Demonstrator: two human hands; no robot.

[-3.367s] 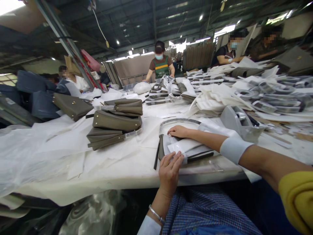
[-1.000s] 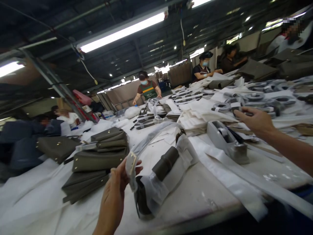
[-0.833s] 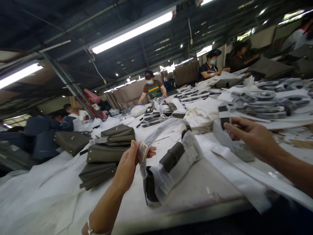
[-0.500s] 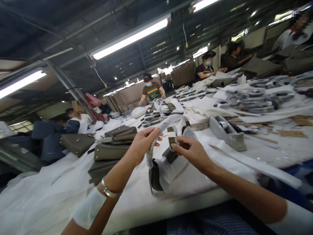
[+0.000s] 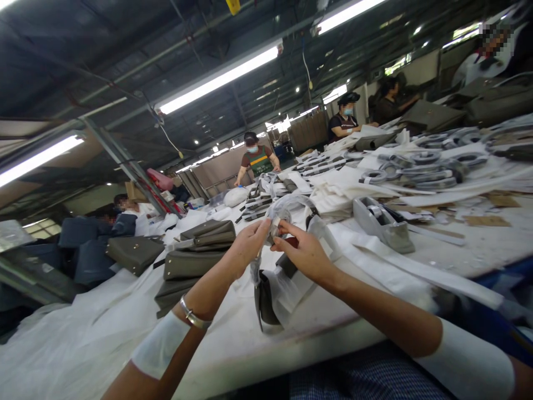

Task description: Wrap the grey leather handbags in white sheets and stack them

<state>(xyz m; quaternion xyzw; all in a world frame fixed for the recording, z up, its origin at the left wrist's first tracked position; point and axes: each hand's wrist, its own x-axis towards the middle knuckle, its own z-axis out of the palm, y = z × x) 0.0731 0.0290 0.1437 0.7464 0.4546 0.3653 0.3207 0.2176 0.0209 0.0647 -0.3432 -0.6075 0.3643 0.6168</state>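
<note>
My left hand (image 5: 246,246) and my right hand (image 5: 303,253) meet above the white table (image 5: 341,311), both pinched on the plastic-wrapped strap (image 5: 278,215) of an olive-grey bag. The bag (image 5: 266,297) stands on its edge below my hands, partly wrapped in white paper and clear film. A small dark piece shows under my right fingers; what it is I cannot make out. A bangle sits on my left wrist, and both forearms wear white sleeves.
A stack of olive-grey bags (image 5: 194,261) lies to the left. A grey tape dispenser (image 5: 382,224) stands to the right, with wrapped straps (image 5: 420,166) and white paper piles behind. Other people work at the far end and the sides. Dark blue bags (image 5: 83,244) sit at far left.
My right hand reached out to the right, came back with a piece of tape, and now meets my left hand at the wrapped strap. The bag was lifted off the table onto its edge.
</note>
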